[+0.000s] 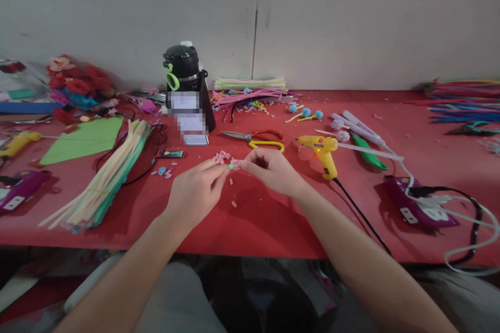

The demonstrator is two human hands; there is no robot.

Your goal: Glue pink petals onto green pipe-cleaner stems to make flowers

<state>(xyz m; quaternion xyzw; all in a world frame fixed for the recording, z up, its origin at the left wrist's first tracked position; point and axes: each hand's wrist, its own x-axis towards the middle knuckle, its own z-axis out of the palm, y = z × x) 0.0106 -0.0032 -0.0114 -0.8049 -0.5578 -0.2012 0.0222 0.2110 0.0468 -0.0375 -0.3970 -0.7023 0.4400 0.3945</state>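
Observation:
My left hand (pixel 197 190) and my right hand (pixel 271 169) meet over the red table (pixel 273 218), fingertips pinched together on a tiny green and pink piece (pixel 232 166). A small heap of pink bits (pixel 223 157) lies just behind the fingertips, and a few loose pink bits (pixel 233 203) lie in front. Scissors with yellow and red handles (pixel 260 139) rest just beyond my right hand. A yellow glue gun (pixel 322 152) stands to its right, its black cord running toward the table's front edge.
A bundle of pale pipe cleaners (pixel 105 179) and a green paper sheet (pixel 84 139) lie left. A black bottle (pixel 186 88) stands at the back. Purple power strips (pixel 420 205) and cables sit right; another purple strip (pixel 19 190) is far left. Red paper flowers (pixel 78 83) are back left.

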